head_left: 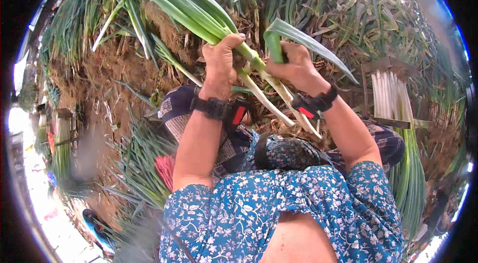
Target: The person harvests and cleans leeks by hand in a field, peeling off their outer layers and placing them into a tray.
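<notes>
Long green-and-white onions (214, 26) are steadied in the left hand (219, 59)'s grip while a bent green leaf (318, 48) is clasped by the right hand (295, 70)

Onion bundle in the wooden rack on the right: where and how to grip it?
Probably the green leaves, just past the near bar, from above: they gather narrowest there, while the white stalks spread flat inside the rack.
</notes>
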Action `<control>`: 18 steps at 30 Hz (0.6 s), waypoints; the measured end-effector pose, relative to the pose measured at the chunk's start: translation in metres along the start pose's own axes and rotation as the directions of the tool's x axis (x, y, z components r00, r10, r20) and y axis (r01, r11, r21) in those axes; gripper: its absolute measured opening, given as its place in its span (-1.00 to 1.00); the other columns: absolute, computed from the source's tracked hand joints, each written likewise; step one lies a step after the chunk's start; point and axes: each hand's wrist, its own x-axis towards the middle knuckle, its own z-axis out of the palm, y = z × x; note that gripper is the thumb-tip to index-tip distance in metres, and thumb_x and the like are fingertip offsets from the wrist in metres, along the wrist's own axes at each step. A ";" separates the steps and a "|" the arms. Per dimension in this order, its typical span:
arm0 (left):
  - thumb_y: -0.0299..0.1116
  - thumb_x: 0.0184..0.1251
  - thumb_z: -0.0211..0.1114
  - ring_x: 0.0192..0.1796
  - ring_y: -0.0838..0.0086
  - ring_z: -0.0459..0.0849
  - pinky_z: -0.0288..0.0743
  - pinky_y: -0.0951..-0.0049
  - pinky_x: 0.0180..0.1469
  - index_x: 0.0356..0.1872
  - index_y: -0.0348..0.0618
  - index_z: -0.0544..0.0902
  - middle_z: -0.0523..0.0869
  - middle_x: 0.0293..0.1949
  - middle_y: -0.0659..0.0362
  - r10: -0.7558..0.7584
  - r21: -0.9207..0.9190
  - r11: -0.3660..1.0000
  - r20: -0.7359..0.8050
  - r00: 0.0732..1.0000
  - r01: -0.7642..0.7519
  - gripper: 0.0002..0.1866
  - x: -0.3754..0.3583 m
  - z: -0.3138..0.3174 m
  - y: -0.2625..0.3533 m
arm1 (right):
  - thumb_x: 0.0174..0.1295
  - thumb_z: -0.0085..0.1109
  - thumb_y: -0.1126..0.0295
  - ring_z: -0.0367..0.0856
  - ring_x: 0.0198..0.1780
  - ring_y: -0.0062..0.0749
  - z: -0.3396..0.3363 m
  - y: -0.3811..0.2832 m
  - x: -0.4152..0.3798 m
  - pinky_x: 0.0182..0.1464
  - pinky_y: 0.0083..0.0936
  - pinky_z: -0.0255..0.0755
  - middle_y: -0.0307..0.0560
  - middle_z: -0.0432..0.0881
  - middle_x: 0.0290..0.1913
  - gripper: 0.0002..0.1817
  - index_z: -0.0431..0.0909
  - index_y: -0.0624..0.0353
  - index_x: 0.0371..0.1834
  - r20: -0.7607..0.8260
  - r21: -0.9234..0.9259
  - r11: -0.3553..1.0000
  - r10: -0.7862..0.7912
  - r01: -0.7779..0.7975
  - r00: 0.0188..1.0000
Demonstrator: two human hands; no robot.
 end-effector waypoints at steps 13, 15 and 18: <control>-0.56 -0.09 0.39 -0.71 0.59 0.45 0.26 0.63 -0.75 -0.41 -0.25 0.54 0.57 -0.54 0.21 0.230 0.023 0.973 -0.172 0.958 -0.230 -0.80 0.003 -0.020 0.013 | 0.06 0.01 0.44 0.52 0.00 -0.08 -0.141 0.166 -0.131 -0.02 -0.21 0.42 0.11 0.55 -0.12 -0.70 0.52 0.20 -0.11 -0.186 -0.952 0.059 0.667 -0.300 0.722; -0.54 -0.07 0.40 -0.72 0.61 0.43 0.25 0.63 -0.75 -0.41 -0.25 0.54 0.57 -0.54 0.22 0.232 0.036 0.973 -0.179 0.956 -0.229 -0.80 0.000 -0.015 0.011 | 0.09 -0.02 0.47 0.53 -0.12 -0.06 -0.111 0.129 -0.104 -0.13 -0.19 0.43 0.06 0.52 -0.16 -0.74 0.48 0.19 -0.12 -0.111 -0.968 0.183 0.297 -0.170 0.949; -0.49 -0.07 0.45 -0.68 0.60 0.43 0.29 0.62 -0.70 -0.40 -0.13 0.55 0.54 -0.52 0.29 0.176 0.055 0.984 -0.157 0.972 -0.169 -0.77 0.003 -0.011 0.001 | 0.05 0.13 0.38 0.50 -0.25 -0.08 -0.042 0.067 -0.040 -0.18 -0.23 0.39 0.01 0.49 -0.34 -0.82 0.47 0.20 -0.30 -0.038 -0.709 0.691 -0.239 0.142 0.970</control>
